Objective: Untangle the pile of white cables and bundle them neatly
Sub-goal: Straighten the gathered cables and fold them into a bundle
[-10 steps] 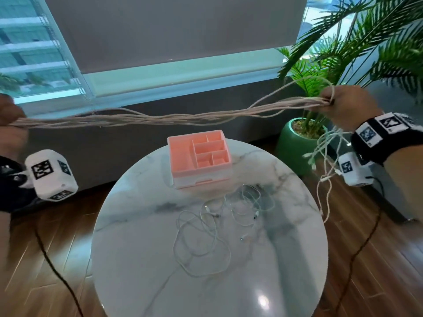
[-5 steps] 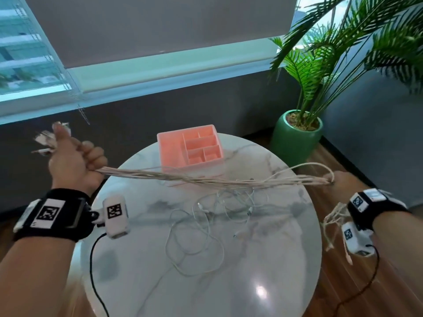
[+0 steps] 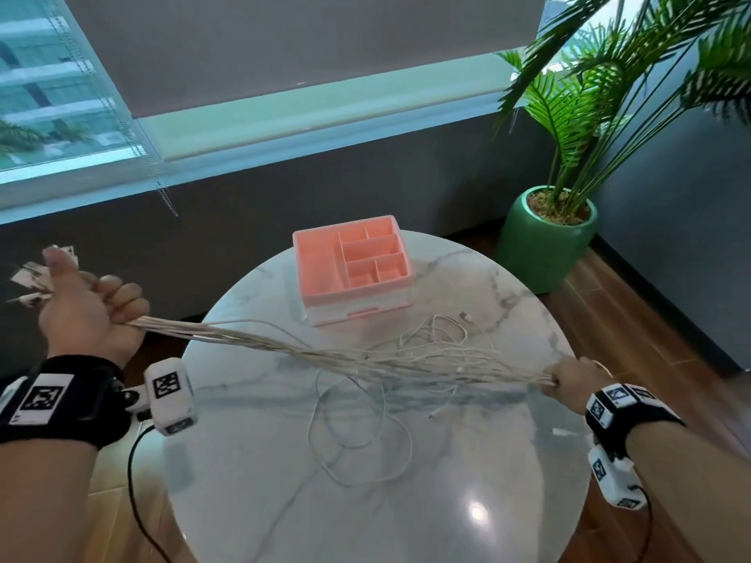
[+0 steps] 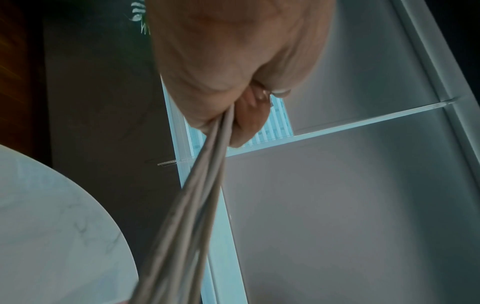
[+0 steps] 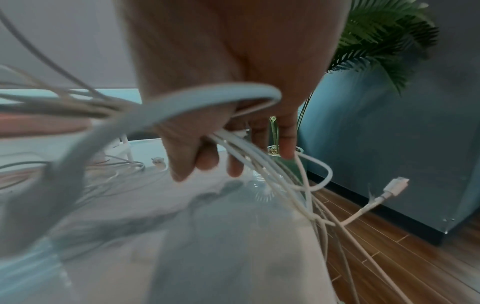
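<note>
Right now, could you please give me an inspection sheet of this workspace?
Surface: round marble table, glossy, with a light glare.
Job's things: held cable bundle stretched above the table between both hands; loose cables tangled on the table.
Clutter: pink organizer at the table's far side, compartments look empty.
Grippers: left hand grips one end, plugs sticking out behind; right hand grips the other, fingers curled round the strands.
Cables: black wrist-camera lead hangs from the left wrist.
Surroundings: potted palm, window blind, wooden floor.
</note>
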